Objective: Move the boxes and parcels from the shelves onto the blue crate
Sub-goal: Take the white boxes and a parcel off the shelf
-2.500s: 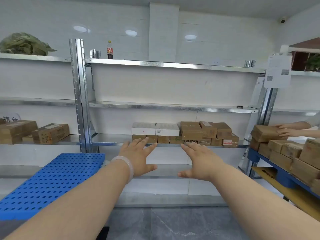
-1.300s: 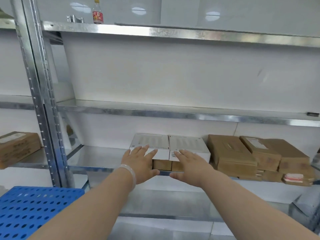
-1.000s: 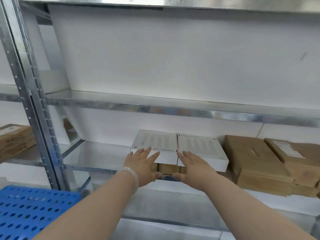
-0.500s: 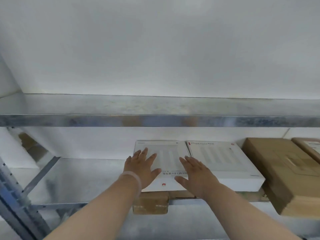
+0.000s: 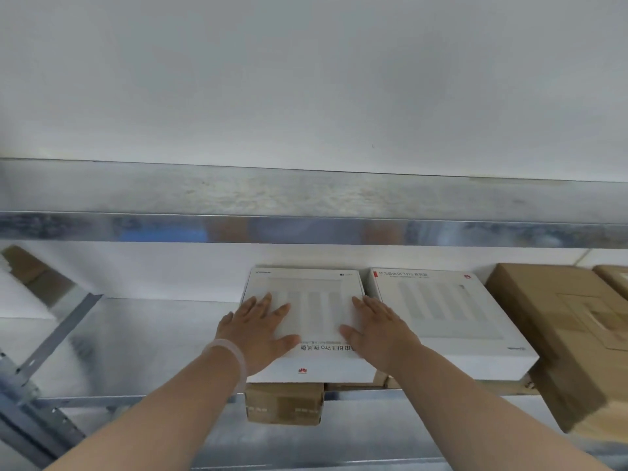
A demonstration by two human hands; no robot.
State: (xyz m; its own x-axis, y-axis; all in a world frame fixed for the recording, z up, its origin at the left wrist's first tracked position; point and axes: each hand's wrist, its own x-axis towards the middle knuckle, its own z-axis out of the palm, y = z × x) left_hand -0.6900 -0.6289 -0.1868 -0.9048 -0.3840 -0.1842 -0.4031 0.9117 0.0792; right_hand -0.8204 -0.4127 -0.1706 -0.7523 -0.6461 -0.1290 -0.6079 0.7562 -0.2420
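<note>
- Resting flat on the white box (image 5: pixel 314 316): left hand (image 5: pixel 260 333), fingers straight and spread, grasping nothing.
- Right hand (image 5: pixel 377 336): laid flat on the same lid's right side, fingers straight.
- White box: on the metal shelf (image 5: pixel 153 338), atop a small brown carton (image 5: pixel 283 404), just beside a second white box (image 5: pixel 448 321).
- Large brown box (image 5: pixel 564 338): far right.

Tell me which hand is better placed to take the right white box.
Right. The right hand lies flat beside the right white box; the left hand rests on the left white box, at its far edge.
</note>
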